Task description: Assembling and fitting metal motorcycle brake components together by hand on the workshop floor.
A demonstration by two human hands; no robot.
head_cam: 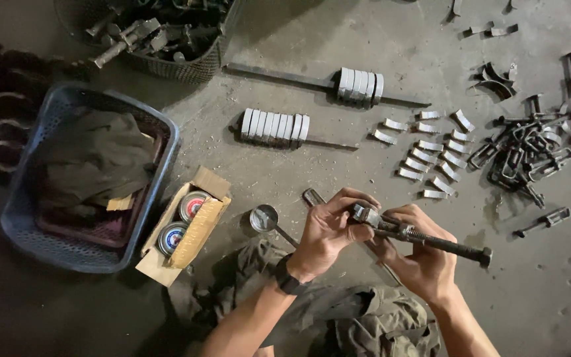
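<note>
Midair, both hands around bolt

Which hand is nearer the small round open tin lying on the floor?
Left. The left hand grips the bolt's front end just right of the tin; the right hand holds the shank farther right.

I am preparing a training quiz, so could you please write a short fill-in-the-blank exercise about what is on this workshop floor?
1. Both hands, the left hand and the right hand, grip a long dark threaded metal ____.
2. The open brown cardboard box holds ____ round tins.
3. The crumpled dark cloth lies inside the ____ plastic basket.
4. The left wrist wears a ____ band.

Missing words: bolt; two; blue; black
</note>
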